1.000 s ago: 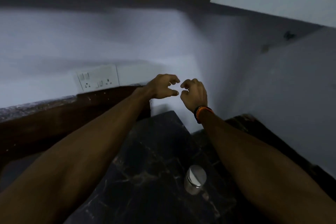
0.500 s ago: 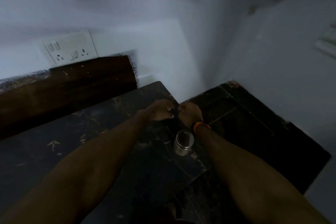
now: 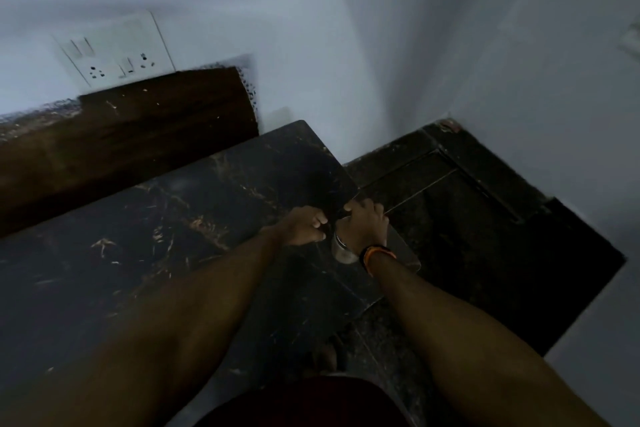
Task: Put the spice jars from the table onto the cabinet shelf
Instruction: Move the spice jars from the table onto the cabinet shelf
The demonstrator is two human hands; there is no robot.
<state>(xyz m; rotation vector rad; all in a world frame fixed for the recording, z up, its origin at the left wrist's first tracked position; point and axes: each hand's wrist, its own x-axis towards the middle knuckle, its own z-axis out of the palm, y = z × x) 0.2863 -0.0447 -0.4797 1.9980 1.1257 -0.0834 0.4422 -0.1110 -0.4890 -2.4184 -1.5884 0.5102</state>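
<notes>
Jar point(image 3: 343, 250): upright on table point(image 3: 173, 218), near right edge. Right hand point(image 3: 367, 225): over jar, fingers curled round top. Left hand point(image 3: 304, 227): beside jar, fingers curled, holding nothing.

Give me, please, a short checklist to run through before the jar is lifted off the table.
1. Right hand on the jar: ok, it lies over the jar's top, wrist in front of it.
2. Fingers closed round the jar: cannot tell, the hand hides the contact.
3. Left hand out of the way: ok, it is curled beside the jar and holds nothing that shows.
4. Jar upright: ok, as far as its visible side shows.
5. Jar away from the table edge: not ok, it stands near the right edge.
6. Shelf free for it: cannot tell, out of view.
</notes>
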